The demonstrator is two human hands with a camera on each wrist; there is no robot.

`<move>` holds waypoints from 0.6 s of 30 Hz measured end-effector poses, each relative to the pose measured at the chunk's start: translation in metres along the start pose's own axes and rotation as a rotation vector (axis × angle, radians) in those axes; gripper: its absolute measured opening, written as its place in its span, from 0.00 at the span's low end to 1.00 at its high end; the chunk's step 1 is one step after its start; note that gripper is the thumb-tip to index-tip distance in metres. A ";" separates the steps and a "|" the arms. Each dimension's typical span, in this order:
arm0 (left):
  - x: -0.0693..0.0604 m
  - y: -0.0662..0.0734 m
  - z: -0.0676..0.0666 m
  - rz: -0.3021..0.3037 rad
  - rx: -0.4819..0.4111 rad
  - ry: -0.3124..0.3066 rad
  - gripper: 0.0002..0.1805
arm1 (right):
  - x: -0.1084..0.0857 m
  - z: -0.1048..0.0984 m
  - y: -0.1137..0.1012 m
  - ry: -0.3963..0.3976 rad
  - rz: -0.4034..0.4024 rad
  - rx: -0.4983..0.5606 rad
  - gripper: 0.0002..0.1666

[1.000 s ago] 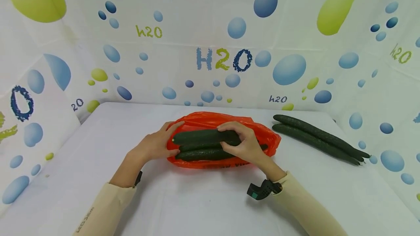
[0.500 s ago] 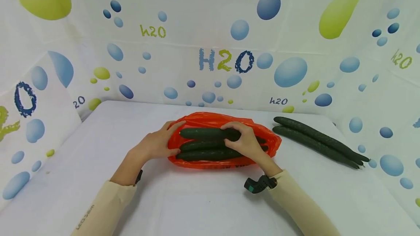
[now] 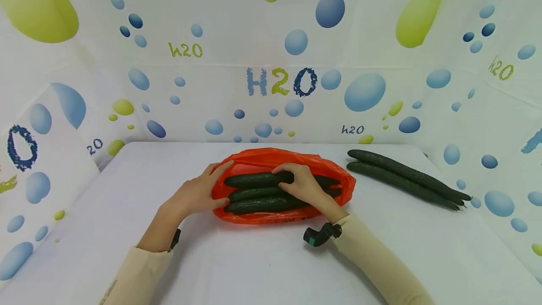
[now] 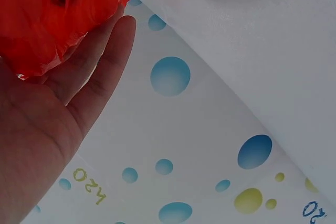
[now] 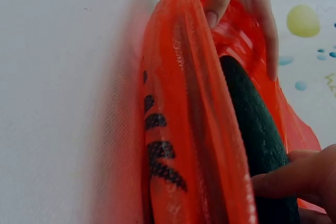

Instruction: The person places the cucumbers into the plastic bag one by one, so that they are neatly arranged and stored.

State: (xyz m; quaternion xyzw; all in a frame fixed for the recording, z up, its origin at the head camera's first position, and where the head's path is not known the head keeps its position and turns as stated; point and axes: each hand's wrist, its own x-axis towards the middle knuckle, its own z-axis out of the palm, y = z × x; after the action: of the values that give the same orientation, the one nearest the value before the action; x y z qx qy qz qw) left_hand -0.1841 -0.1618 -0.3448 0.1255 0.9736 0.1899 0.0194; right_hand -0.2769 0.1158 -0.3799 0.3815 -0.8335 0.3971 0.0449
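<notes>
In the head view, an open red plastic bag (image 3: pixel 267 152) lies on the white table with three dark green cucumbers side by side inside. My right hand (image 3: pixel 302 185) grips the rear cucumber (image 3: pixel 250 180) from above, thumb on the near side, fingers on the far side. At the bag's left end my left hand (image 3: pixel 196 194) holds the rim, thumb and forefinger spread apart. The left wrist view shows its other fingers (image 4: pixel 100 72) straight against the outside of the red bag (image 4: pixel 42 19). In the right wrist view my right fingers (image 5: pixel 283 182) touch the cucumber (image 5: pixel 252 119).
Several more cucumbers (image 3: pixel 398 178) lie together on the table (image 3: pixel 262 267), right of the bag, slanting toward the front right. A white cloth (image 3: pixel 228 60) with blue and green drops hangs behind the table and at its sides.
The rear cucumber has come down into the bag beside the other two, with my right hand still gripping it. My left hand has kept its place at the bag's left end.
</notes>
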 end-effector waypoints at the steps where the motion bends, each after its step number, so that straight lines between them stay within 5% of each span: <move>1: -0.001 0.000 0.001 0.003 0.000 0.004 0.48 | 0.000 0.001 0.000 -0.003 -0.003 -0.005 0.19; 10: -0.002 0.000 -0.001 0.006 0.008 0.026 0.48 | 0.011 0.005 0.000 -0.003 -0.035 -0.012 0.20; 18: -0.002 -0.001 0.003 0.020 -0.010 0.039 0.48 | 0.011 0.006 0.002 -0.119 -0.025 -0.078 0.20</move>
State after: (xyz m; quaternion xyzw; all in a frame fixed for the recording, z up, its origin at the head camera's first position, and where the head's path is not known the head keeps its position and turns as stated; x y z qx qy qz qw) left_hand -0.1823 -0.1624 -0.3481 0.1313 0.9715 0.1975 -0.0006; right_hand -0.2844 0.1059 -0.3816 0.4129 -0.8447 0.3404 0.0151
